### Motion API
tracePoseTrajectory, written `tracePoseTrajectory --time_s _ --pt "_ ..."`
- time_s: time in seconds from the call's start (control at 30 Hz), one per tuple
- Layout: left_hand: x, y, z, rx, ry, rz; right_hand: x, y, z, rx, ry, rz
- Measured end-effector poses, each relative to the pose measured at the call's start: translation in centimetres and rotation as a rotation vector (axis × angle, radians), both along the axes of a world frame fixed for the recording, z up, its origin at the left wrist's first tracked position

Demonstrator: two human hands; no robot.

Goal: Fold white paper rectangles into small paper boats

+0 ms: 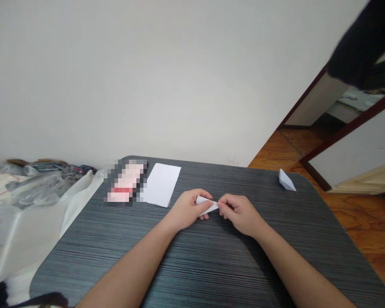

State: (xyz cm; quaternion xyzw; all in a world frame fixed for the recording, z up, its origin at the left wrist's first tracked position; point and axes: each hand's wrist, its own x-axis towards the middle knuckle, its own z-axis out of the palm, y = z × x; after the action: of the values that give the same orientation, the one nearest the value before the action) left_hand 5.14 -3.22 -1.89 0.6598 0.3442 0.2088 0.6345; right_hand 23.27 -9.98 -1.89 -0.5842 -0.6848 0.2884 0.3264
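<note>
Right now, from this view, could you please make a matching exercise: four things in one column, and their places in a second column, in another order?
Things:
1. Folded paper
2. White sheet
3. Small paper fold
4. Pixelated item

Places:
A. Near the far right corner of the table
B. Pinched between the left hand and the right hand
C. At the far left of the table, hidden by blur
D. Flat on the table, just beyond the left hand

Pairs: 1-B, 2-D, 3-A, 4-C
</note>
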Motion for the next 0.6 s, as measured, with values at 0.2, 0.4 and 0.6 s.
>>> tracePoseTrajectory --time_s 0.2,0.4,0.6 --pt "-0.05 0.08 0.04 0.014 -0.045 -0.034 0.17 0.06 -0.10 -0.033 0.053 -0.053" --pt "-0.14 0.06 -0.08 0.048 -0.012 -0.048 0.18 -0.01 -0.34 -0.101 0.120 -0.010" --pt "-0.05 0.02 -0.17 0.043 -0.019 -0.040 0.36 0.02 -0.20 -0.103 0.125 -0.010"
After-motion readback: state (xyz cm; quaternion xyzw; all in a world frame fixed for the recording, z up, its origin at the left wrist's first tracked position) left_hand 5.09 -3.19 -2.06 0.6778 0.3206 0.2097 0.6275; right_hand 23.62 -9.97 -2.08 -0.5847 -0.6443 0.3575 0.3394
